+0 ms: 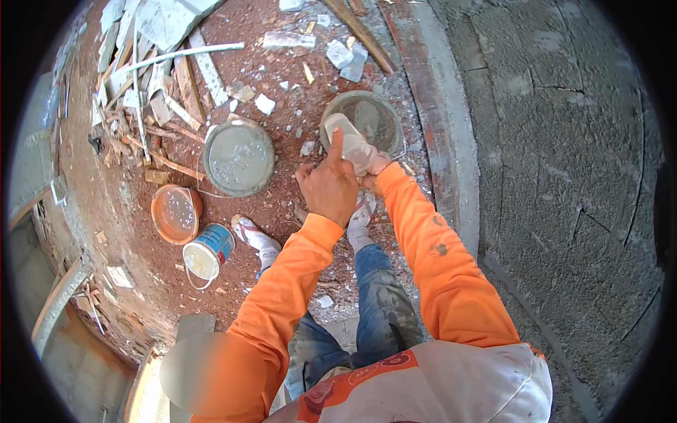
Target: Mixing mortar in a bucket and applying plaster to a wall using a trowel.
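Observation:
My left hand [328, 189] is raised in front of me, its back showing. The index finger points away from me beside a pale beige, bottle-shaped thing [350, 143], and the thumb sticks out to the left; the other fingers are curled or hidden. Close on its right, my right hand [374, 176] is closed around the near end of that pale thing, which slants up and left. Its exact kind is unclear. Beyond the hands stands a round bucket [399, 127] with grey, wet-looking contents, partly covered by the pale thing.
A second bucket of grey mix [240, 159] stands left of the hands. Nearer are an orange bucket [176, 213] and a small blue-and-white pail [209, 254]. Broken boards and slabs [159, 77] heap at the far left. A concrete edge [451, 141] borders a rough grey surface [564, 176] on the right.

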`<move>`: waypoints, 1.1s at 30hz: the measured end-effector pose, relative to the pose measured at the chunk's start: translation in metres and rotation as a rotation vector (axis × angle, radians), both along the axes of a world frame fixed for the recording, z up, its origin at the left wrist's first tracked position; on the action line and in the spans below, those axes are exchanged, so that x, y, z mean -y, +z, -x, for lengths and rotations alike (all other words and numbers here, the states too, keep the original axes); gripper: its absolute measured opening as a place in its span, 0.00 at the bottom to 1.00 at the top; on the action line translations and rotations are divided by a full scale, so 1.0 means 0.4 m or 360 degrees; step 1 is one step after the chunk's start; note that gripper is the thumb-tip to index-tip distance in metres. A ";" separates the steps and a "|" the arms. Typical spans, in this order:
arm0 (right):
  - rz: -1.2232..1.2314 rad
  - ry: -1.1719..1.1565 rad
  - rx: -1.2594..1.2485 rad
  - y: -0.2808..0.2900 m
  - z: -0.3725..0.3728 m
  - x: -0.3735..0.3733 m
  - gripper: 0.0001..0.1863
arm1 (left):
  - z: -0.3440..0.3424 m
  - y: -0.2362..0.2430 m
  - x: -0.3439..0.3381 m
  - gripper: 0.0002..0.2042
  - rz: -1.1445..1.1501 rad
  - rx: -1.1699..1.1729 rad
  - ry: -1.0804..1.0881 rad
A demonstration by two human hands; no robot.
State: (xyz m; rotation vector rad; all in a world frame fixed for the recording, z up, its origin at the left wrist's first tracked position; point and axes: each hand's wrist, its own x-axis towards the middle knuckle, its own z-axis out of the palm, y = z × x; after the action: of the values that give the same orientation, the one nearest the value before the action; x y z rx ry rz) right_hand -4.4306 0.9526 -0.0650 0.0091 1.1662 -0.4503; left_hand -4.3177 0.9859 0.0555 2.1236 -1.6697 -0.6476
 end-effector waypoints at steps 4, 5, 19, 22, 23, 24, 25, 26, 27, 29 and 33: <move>-0.0247 0.0108 0.0083 0.036 0.121 0.030 0.17 | 0.007 -0.050 0.025 0.19 -0.0393 -0.1528 0.0814; -0.0292 0.0205 0.0142 0.047 0.157 0.031 0.17 | -0.017 -0.054 0.020 0.19 -0.0394 -0.1518 0.0825; 0.0238 0.1821 -0.1005 -0.027 0.276 -0.002 0.23 | -0.901 -0.258 -0.447 0.09 -0.0238 -0.1665 0.2573; 0.0625 0.2140 -0.1235 -0.162 0.319 -0.010 0.22 | -1.218 -0.395 -0.595 0.10 -0.0234 -0.1587 0.2654; 0.1226 0.2403 -0.1519 -0.203 0.348 -0.036 0.22 | -1.312 -0.443 -0.652 0.10 -0.0249 -0.1650 0.2682; 0.1412 0.2451 -0.1362 -0.185 0.323 -0.026 0.25 | -1.331 -0.476 -0.685 0.10 -0.0281 -0.1499 0.2757; 0.1395 0.2474 -0.1373 -0.167 0.262 0.011 0.25 | -1.364 -0.496 -0.687 0.10 -0.0287 -0.1355 0.2810; 0.0699 0.2428 -0.1384 -0.146 0.197 0.048 0.26 | -1.377 -0.511 -0.692 0.08 -0.0298 -0.1426 0.2825; 0.0020 0.2306 -0.1363 -0.146 0.157 0.074 0.27 | -1.400 -0.533 -0.700 0.08 -0.0328 -0.1442 0.2837; 0.0240 0.2897 -0.1623 -0.250 0.179 0.153 0.24 | -1.446 -0.621 -0.683 0.08 -0.0379 -0.1408 0.2755; 0.1090 0.3446 -0.1708 -0.297 -0.013 0.275 0.18 | -1.552 -0.702 -0.717 0.07 -0.0463 -0.1377 0.2720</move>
State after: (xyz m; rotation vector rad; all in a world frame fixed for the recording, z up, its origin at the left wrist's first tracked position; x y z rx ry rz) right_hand -4.4254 0.8425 -0.1840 -2.0705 1.2481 1.2728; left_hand -3.6968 1.2727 -0.2252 2.0134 0.7783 -0.8834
